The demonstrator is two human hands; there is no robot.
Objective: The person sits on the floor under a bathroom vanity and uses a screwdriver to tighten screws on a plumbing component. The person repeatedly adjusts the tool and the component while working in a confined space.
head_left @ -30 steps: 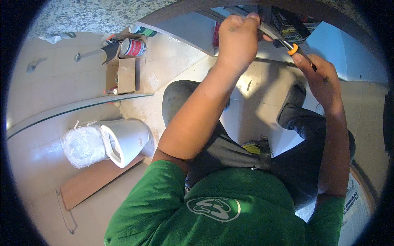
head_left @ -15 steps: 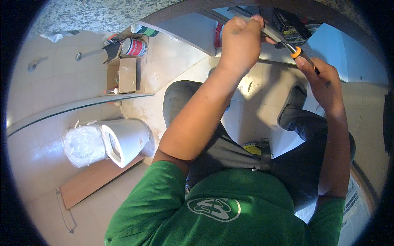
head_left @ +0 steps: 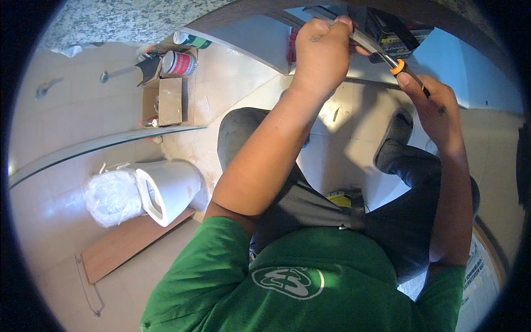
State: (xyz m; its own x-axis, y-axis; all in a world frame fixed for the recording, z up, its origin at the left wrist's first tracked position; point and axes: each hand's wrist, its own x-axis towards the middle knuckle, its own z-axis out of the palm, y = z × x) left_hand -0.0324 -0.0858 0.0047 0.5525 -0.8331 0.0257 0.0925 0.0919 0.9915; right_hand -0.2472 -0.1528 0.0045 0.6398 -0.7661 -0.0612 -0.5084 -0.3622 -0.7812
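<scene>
My left hand is closed around a long, narrow metal rail, its thumb lying on top. The rail slants down to the right below the dark edge of a cabinet. My right hand grips a screwdriver by its black and orange handle. The screwdriver's shaft points up and left and meets the lower end of the rail. Its tip is too small to make out against the metal.
Behind the rail is a dark box inside the cabinet. A speckled stone slab crosses the upper left. On the left are a cardboard box, a paint can, a glass panel edge, a toilet and a wooden board.
Both hands, the rail and the screwdriver keep nearly the same place. My left hand has shifted very slightly up and left.
</scene>
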